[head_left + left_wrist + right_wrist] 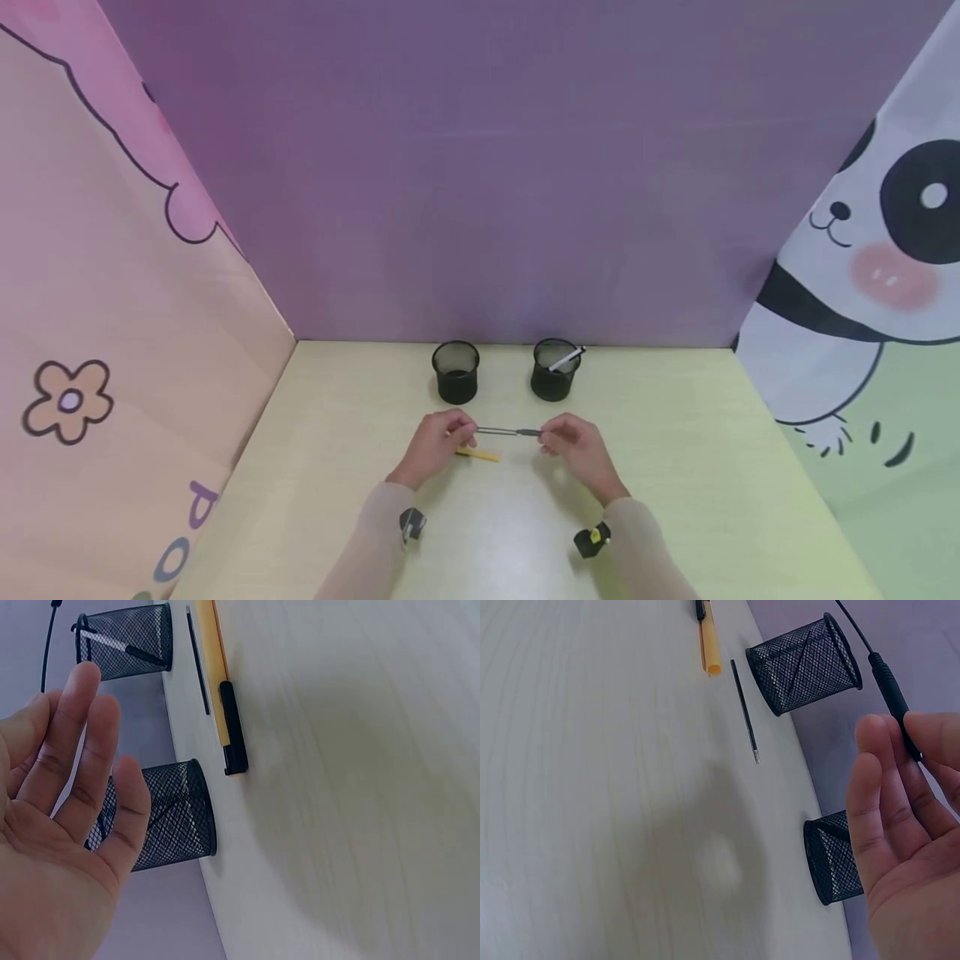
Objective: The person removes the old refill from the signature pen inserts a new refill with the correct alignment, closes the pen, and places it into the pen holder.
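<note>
Between my two hands a slim dark rod with a ribbed black grip point(892, 688) stretches crosswise above the table; it looks like a pen refill set in a pen's grip section. My left hand point(442, 439) pinches its thin end between thumb and fingertips. With thumb and fingers my right hand point(579, 448) pinches the black grip. Below them lies a yellow-orange pen barrel point(212, 652) with a black clip, its hollow end visible in the right wrist view. Beside the barrel a second thin dark refill point(745, 711) rests on the table.
Two black mesh pen cups stand at the back of the table point(352, 433): a left cup point(457, 388) and a right cup point(552, 387). A white-and-black pen point(567, 358) leans in the right one. Printed panels rise at both sides, and a purple wall point(480, 183) closes the back.
</note>
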Motion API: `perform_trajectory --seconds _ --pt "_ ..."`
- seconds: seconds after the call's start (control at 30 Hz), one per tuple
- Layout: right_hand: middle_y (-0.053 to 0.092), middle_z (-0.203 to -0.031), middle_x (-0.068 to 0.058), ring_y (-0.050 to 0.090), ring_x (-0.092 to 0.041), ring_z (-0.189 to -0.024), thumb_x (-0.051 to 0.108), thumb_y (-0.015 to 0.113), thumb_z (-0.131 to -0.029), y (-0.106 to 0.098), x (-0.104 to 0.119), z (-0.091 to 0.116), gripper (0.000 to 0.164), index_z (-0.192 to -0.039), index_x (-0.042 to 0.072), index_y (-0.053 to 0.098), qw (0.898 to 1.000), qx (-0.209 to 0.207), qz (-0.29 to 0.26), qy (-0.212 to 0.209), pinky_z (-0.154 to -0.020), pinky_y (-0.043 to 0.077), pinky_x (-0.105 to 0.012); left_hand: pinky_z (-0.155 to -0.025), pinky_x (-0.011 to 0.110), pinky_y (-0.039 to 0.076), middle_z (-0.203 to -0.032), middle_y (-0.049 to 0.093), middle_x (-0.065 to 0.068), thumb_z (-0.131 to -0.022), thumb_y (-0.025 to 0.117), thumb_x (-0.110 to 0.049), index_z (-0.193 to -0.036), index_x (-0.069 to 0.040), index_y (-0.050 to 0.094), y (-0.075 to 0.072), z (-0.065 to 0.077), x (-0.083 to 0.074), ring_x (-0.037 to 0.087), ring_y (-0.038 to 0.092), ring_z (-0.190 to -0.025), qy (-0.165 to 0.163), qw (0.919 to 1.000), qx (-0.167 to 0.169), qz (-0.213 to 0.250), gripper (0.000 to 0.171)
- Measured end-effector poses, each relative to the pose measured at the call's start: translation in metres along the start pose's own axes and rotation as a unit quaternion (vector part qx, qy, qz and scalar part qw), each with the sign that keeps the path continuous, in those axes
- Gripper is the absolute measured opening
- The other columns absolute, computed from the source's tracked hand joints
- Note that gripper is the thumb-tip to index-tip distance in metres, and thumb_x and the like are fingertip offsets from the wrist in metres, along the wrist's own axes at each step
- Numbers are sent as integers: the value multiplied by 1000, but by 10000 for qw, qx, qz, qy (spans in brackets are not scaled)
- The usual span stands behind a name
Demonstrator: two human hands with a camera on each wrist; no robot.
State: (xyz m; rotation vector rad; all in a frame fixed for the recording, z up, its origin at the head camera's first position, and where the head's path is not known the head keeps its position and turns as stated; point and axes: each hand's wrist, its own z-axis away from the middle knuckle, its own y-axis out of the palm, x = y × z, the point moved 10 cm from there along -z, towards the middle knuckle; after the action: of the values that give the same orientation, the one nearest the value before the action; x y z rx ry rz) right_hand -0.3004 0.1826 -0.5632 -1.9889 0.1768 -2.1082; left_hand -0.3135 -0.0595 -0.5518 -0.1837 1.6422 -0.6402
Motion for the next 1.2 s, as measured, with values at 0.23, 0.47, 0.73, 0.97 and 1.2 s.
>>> perform_trajectory --seconds 0.23,0.47,0.73,0.97,1.2 --pt "74 -94 -10 71 -20 -84 5 69 -94 1 -5 -1 18 -109 -5 68 10000 -7 49 68 -78 59 -30 -70 25 54 -83 74 -5 -103 62 -18 -103 -6 72 6 -1 -2 15 66 -82 20 9999 61 84 15" --pt "74 -96 -14 72 -17 -82 4 69 -94 4 -3 -1 16 -107 -3 68 10000 33 73 -33 -78 59 -28 -70 25 54 -82 74 -3 -102 63 -17 -103 -6 72 15 -3 -2 14 67 -81 26 9998 135 109 14" --pt "75 -95 -9 71 -18 -83 5 69 -94 7 -5 -2 15 -108 -1 69 9997 78 209 -77 -78 58 -29 -72 25 54 -82 75 -4 -102 63 -17 -101 -7 72 21 -5 -5 10 65 -80 128 9998 122 78 14" --pt "74 -95 -10 70 -20 -82 6 70 -94 9 -6 -3 16 -108 -2 68 9995 119 238 -146 -76 57 -30 -73 26 54 -82 74 -6 -102 63 -18 -102 -7 72 25 -8 -4 10 65 -80 96 9999 124 59 15" --pt "74 -95 -9 70 -19 -82 6 70 -94 8 -5 -4 16 -108 -2 69 9995 83 261 -173 -76 57 -29 -73 25 53 -81 74 -6 -102 63 -18 -102 -6 72 28 -10 0 10 64 -80 98 9997 137 159 15"
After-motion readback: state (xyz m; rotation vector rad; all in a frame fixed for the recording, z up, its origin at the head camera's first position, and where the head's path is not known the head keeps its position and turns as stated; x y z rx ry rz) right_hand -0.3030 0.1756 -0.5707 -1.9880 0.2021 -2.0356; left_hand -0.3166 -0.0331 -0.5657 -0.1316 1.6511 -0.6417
